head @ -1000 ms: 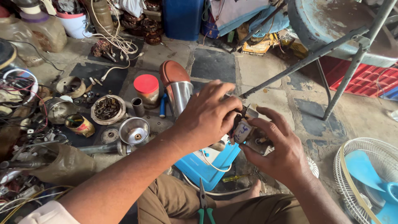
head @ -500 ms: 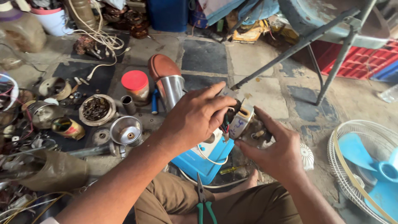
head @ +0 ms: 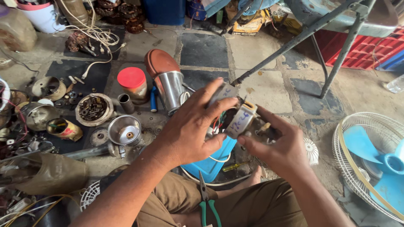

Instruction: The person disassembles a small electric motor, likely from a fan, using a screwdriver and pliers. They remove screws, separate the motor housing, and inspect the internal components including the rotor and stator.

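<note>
Above the floor's middle, both hands close on a small motor (head: 239, 120) held over the lap. Compared with a second ago, the part has been lifted a little and turned, so its pale taped side now faces up and the red and green wires (head: 217, 122) show between the fingers; that suggests the work has moved from gripping to inspecting or sorting the leads. The left hand (head: 191, 132) wraps the motor's near-left side, thumb under, fingers over the top. The right hand (head: 280, 145) pinches its right end from below. Both are clamped on it, nearly touching each other.

Below the hands lies a blue box (head: 210, 162) on the floor, with green-handled pliers (head: 206, 201) against the knee. Toward the floor's left edge sit a red-lidded jar (head: 132, 84), a steel cup (head: 170, 90), a metal funnel (head: 125, 129) and a bowl of small parts (head: 93, 108). A blue fan (head: 374, 164) in its white cage lies at the right edge, well apart.
</note>
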